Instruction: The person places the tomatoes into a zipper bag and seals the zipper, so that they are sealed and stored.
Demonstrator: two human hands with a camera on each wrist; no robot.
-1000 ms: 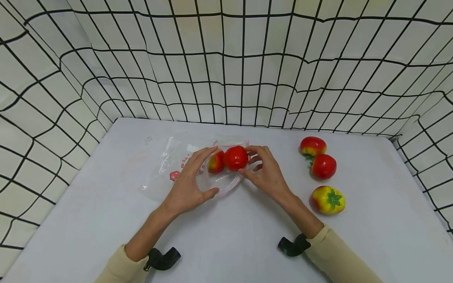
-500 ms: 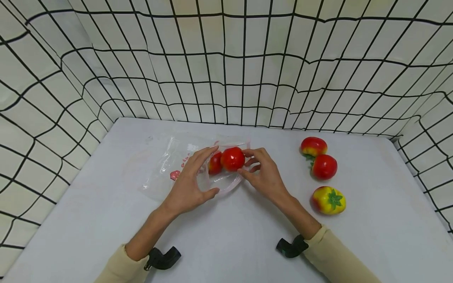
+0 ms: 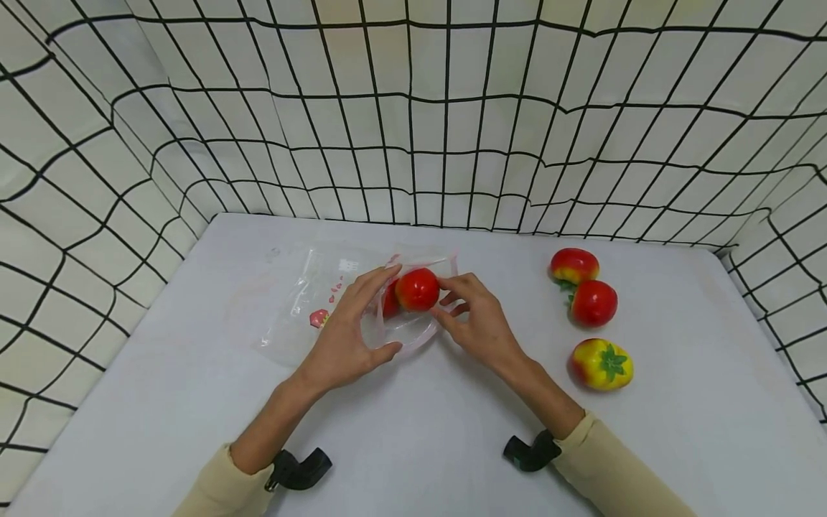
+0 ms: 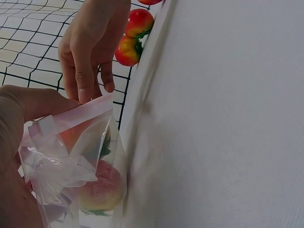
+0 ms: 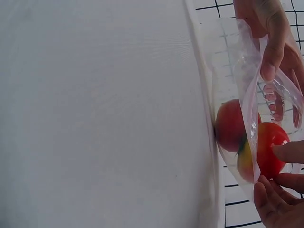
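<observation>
My left hand [image 3: 342, 341] holds one side of a clear plastic bag [image 3: 407, 332], its thumb and fingers apart around the pink-edged mouth. A glossy red tomato [image 3: 418, 289] is at the bag's mouth, and my right hand [image 3: 478, 319] holds it with thumb and forefinger. Seen in the right wrist view, the fingers [image 5: 289, 153] touch the tomato and the bag's pink rim. Another red and yellow tomato [image 5: 231, 126] lies inside the bag, partly behind the held one. The left wrist view shows a rounded fruit [image 4: 100, 185] through the film.
At the right of the white table [image 3: 413, 445] lie a red-yellow tomato [image 3: 573, 265], a red tomato [image 3: 594, 303] and a yellow one [image 3: 602, 365] with a green star-shaped leaf cap. A black net [image 3: 446, 122] stands behind and at both sides.
My right hand has moved slightly left, taking the tomato further into the bag's mouth. The tomato inside is now more covered. My left hand stays in place.
</observation>
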